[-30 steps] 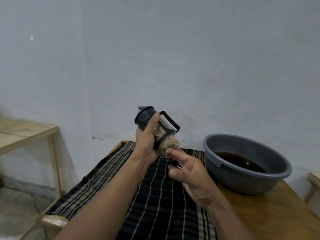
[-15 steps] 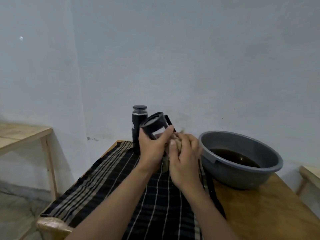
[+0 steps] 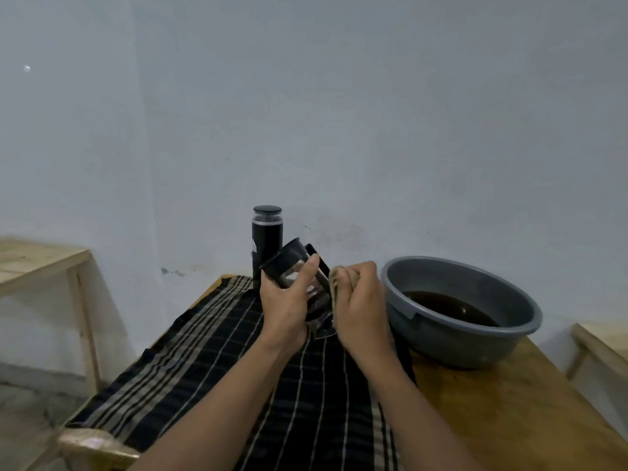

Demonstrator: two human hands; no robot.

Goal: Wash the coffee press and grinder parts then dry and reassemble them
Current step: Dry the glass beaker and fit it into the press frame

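My left hand (image 3: 289,300) grips the glass coffee press (image 3: 292,266), tilted with its black base up and to the left and its open mouth low by the cloth-covered table. My right hand (image 3: 360,300) clutches a beige drying cloth (image 3: 334,283) pressed against the right side of the press by its black handle. Behind my left hand a black cylindrical grinder (image 3: 266,239) stands upright at the table's far edge. Much of the glass body is hidden by my fingers.
A dark striped cloth (image 3: 221,368) covers the left half of the wooden table (image 3: 509,419). A grey basin (image 3: 458,277) holding dark brown water sits at the right rear. Light wooden furniture (image 3: 40,260) stands at the left, another piece (image 3: 605,341) at far right.
The press has come down from chest height to just above the table. My right hand has closed on the beige cloth at the press's side. The grinder behind is now uncovered.
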